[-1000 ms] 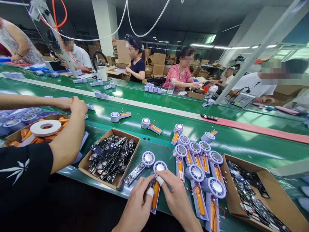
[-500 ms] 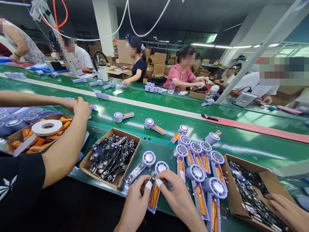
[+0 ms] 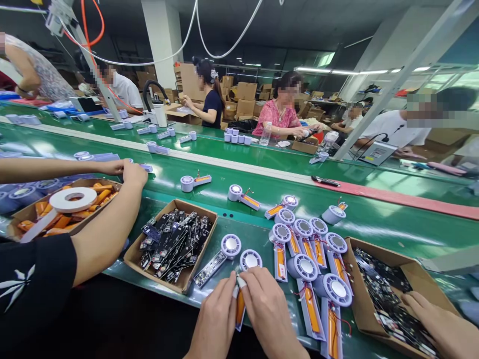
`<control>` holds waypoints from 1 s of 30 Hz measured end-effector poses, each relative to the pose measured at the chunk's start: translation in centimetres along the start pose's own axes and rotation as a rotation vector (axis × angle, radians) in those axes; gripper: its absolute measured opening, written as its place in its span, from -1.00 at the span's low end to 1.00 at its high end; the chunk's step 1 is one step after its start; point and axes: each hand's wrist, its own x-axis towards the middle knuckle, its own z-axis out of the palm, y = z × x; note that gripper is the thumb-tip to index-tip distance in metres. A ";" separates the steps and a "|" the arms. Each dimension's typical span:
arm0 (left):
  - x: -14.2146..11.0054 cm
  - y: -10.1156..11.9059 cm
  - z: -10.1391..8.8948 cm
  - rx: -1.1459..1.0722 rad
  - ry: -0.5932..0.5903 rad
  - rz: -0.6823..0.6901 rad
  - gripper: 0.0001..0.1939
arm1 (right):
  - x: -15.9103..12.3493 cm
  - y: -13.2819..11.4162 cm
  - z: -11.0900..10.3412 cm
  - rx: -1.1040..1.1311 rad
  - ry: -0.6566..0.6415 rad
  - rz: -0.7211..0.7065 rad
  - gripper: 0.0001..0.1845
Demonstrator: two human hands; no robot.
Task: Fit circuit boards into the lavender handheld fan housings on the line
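A lavender handheld fan (image 3: 250,259) lies in front of me, its orange battery (image 3: 240,310) showing in the open handle. My left hand (image 3: 216,314) and my right hand (image 3: 267,309) meet over the handle just below the fan head. Both have thumb and fingers pinched together, closed on a small dark part that looks like a circuit board, mostly hidden by the fingers. White covers sit on fingertips. To the left lies another fan (image 3: 231,245) with a circuit board (image 3: 210,268) in its handle. Several open fans with batteries and red wires (image 3: 309,309) lie right of my hands.
Cardboard boxes of circuit boards stand left (image 3: 174,244) and right (image 3: 389,299); a co-worker's hand (image 3: 430,314) reaches into the right one. At left, another co-worker's arms (image 3: 108,234) extend past a box of orange batteries (image 3: 67,219). More fans lie on the green conveyor belt (image 3: 209,159).
My hands have drawn together over the handle, covering the small part. Fans on the belt have shifted slightly right. The left co-worker's hands moved slightly right; the right co-worker's hand shifted in the box.
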 end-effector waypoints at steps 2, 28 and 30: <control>0.2 0.1 -0.4 -0.032 -0.010 -0.006 -0.57 | -0.1 0.6 0.0 0.132 -0.032 0.046 -0.76; 1.0 0.8 -1.4 -0.389 -0.060 -0.292 -0.64 | 1.4 0.7 -3.5 0.552 -0.251 0.501 -0.60; 0.7 1.3 -1.5 -0.445 -0.072 -0.324 -0.62 | 0.7 0.7 -2.9 0.590 -0.256 0.568 -0.67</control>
